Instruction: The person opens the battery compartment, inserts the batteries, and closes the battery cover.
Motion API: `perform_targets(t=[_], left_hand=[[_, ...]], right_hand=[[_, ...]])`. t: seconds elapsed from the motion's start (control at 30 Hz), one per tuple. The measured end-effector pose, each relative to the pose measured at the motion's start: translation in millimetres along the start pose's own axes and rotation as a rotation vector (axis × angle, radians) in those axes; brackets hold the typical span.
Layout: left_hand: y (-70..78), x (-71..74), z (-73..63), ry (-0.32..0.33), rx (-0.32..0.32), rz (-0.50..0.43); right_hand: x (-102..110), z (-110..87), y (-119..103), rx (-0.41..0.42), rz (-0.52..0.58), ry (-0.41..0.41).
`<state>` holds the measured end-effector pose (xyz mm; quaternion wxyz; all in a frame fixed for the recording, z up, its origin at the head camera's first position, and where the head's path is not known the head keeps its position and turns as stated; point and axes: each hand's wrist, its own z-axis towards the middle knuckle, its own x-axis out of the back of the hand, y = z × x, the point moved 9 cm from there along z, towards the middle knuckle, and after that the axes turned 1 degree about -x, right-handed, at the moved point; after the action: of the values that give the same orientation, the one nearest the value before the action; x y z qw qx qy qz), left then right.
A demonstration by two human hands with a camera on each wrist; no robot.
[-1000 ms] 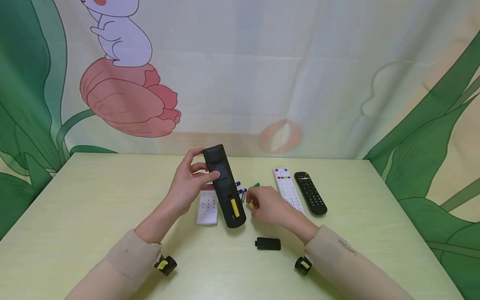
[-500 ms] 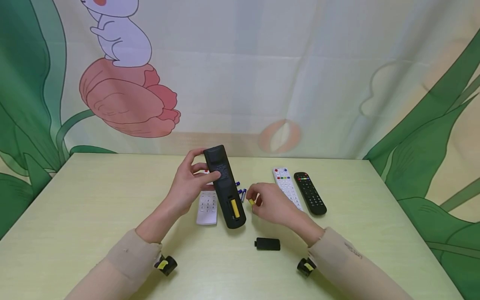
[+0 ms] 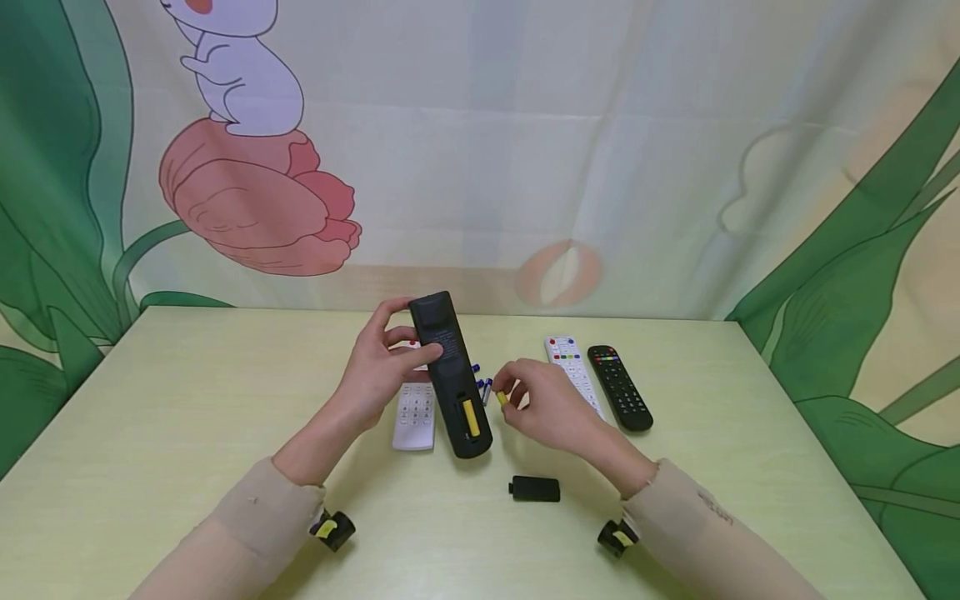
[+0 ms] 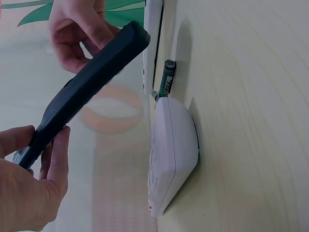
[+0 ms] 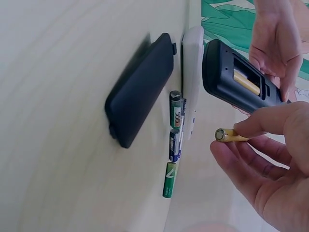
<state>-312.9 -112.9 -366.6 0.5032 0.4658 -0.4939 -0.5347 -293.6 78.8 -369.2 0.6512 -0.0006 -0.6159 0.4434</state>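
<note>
My left hand [image 3: 375, 367] grips a black remote control [image 3: 448, 358] by its upper part, raised over the table with its back toward me. Its battery compartment is uncovered, and one yellow battery [image 5: 247, 83] lies inside beside a vacant slot. Just right of the remote, my right hand [image 3: 547, 407] pinches a second yellow battery [image 5: 231, 135] between thumb and fingertips, one metal end showing in the right wrist view. The black battery cover [image 3: 535, 489] rests on the table nearer to me, below the right hand.
A white remote [image 3: 415, 421] lies partly behind the held one. Another white remote [image 3: 572, 371] and a black remote [image 3: 621, 389] lie to the right, the white one partly covered by my right hand. Several loose batteries, including a green one [image 5: 169, 180], lie between them.
My right hand has shifted slightly away from me and turned, still pinching the yellow battery, which now shows more clearly. My left hand and the black remote have barely moved.
</note>
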Motion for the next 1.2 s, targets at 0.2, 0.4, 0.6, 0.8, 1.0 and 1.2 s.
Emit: perform_targets(t=[0.2, 0.4, 0.6, 0.8, 1.0, 1.2], left_hand=[[-1.0, -1.0, 0.4, -0.005, -0.003, 0.006], [-3.6, -0.7, 0.2, -0.001, 0.008, 0.009], [-3.9, -1.0, -0.2, -0.001, 0.005, 0.002], [-2.9, -1.2, -0.4, -0.002, -0.005, 0.001], [-2.9, -2.4, -0.8, -0.003, -0.005, 0.002], [-2.6, -4.0, -0.4, -0.005, -0.008, -0.009]], right_hand=[[5.4, -2.4, -4.7, 0.002, 0.057, 0.035], [8.4, -4.2, -8.4, 0.029, 0.132, 0.084], [9.9, -5.6, -16.4, 0.075, 0.216, 0.115], [8.4, -7.5, -26.7, 0.102, 0.260, 0.100], [6.6, -8.5, -32.1, 0.122, 0.261, 0.089], [5.8, -8.5, -35.7, 0.143, 0.251, 0.087]])
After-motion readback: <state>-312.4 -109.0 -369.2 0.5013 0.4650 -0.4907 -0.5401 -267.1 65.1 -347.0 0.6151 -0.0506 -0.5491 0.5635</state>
